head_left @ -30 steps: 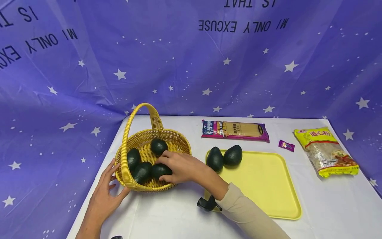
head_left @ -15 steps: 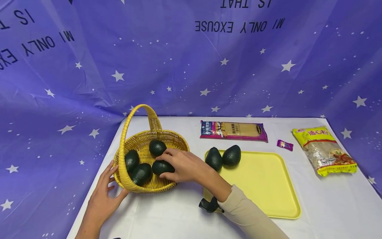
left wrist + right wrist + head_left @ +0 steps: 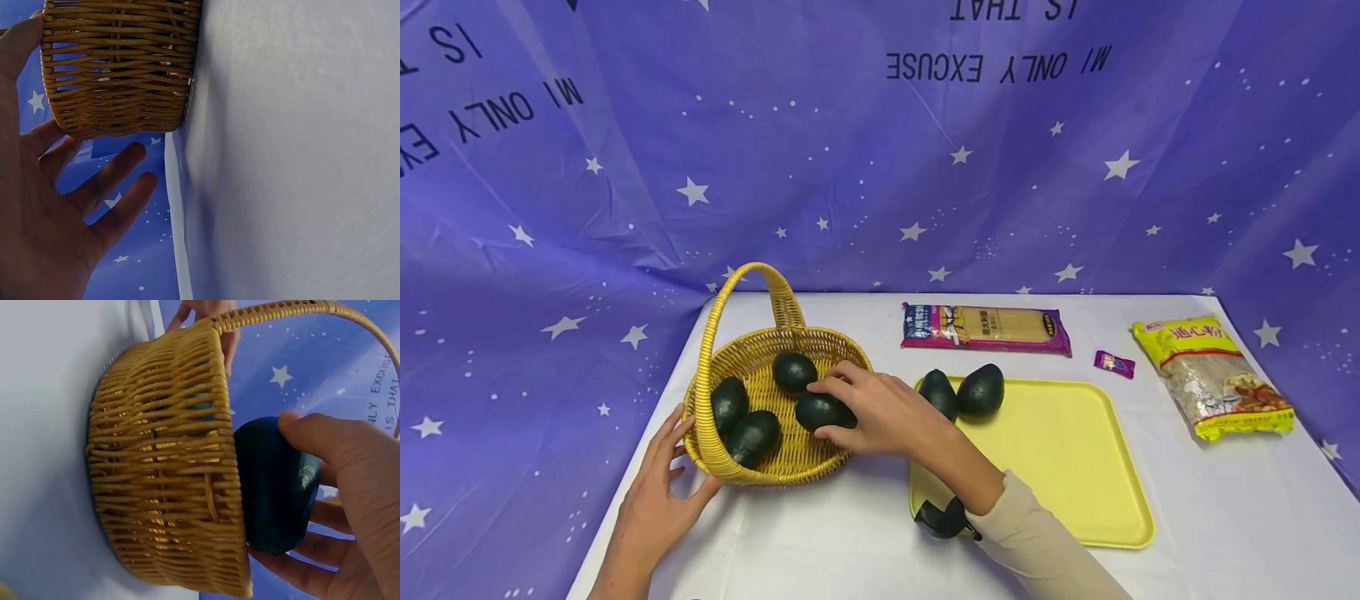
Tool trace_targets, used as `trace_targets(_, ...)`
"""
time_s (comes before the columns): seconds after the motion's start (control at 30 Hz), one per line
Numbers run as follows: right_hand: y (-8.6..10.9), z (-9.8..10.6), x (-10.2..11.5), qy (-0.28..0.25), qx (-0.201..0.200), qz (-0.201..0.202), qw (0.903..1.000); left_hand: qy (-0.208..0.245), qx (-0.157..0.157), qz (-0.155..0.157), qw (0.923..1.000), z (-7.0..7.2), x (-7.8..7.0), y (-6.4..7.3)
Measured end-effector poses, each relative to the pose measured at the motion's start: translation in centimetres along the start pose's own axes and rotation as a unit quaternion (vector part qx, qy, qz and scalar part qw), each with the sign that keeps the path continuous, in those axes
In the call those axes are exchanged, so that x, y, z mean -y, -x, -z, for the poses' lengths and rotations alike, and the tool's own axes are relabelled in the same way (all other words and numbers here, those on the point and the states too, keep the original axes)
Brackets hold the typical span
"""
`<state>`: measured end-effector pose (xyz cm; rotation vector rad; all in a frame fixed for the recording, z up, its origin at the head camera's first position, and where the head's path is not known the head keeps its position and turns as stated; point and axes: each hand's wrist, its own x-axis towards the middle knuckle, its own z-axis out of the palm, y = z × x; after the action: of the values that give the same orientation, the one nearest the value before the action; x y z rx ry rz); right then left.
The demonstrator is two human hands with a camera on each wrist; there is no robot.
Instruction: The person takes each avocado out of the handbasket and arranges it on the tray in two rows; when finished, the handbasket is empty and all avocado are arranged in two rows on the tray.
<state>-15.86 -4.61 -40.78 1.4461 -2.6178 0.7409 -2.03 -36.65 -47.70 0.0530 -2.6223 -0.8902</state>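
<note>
In the head view my right hand [image 3: 880, 412] grips a dark green avocado [image 3: 825, 412] at the right side of the yellow wicker basket [image 3: 842, 340]. The right wrist view shows this avocado [image 3: 275, 487] between thumb and fingers, level with the basket's rim [image 3: 228, 425]. Several avocados lie inside the basket, one avocado [image 3: 794, 372] towards the back and another avocado [image 3: 754, 438] at the front left. My left hand [image 3: 655, 504] holds the basket's outer left side, thumb and fingers spread. In the left wrist view, two fingers [image 3: 128, 200] stand off the wicker.
Right of the basket lies a yellow tray [image 3: 1067, 458] with two avocados [image 3: 981, 392] at its far left corner. Behind it are a spaghetti pack [image 3: 985, 328], a small purple packet [image 3: 1114, 364] and a yellow pasta bag [image 3: 1213, 377]. A starry purple cloth [image 3: 850, 167] hangs behind.
My right hand has lifted its avocado slightly and moved it right, away from the other avocados in the basket. My left hand stays at the basket.
</note>
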Motion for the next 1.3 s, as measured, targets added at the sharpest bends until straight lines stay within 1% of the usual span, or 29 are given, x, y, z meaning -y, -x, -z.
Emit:
trace_targets(0.17, 0.6, 0.5, -0.1, 0.001, -0.018, -0.001, 0.9998, 0.010, 0.001, -0.002, 0.9999, 0.1, 0.0, -0.1)
trace_targets(0.4, 1.2, 1.4, 0.0, -0.011, -0.022, -0.014, 0.9996, 0.025, 0.001, -0.004, 0.9997, -0.2, 0.1, -0.1)
trace_targets(0.57, 1.7, 1.8, -0.1, -0.002, -0.030, -0.023, 0.9993, 0.029, 0.002, -0.003, 0.9996, -0.3, 0.0, -0.1)
trace_targets(0.67, 2.2, 2.0, -0.3, 0.004, -0.037, -0.030, 0.9989, 0.026, 0.005, 0.001, 0.9996, -0.2, -0.1, -0.2)
trace_targets(0.9, 3.2, 2.5, -0.6, 0.009, -0.053, -0.027, 0.9982, 0.032, 0.002, 0.006, 0.9995, -0.2, 0.1, 0.0)
trace_targets(1.13, 4.5, 3.2, -1.0, -0.001, -0.072, -0.045, 0.9964, 0.034, 0.005, 0.006, 0.9994, -0.2, 0.0, -0.1)
trace_targets(1.3, 5.5, 3.7, -1.5, 0.000, -0.083, -0.051, 0.9952, 0.039, 0.002, 0.004, 0.9992, -0.2, 0.1, 0.0)
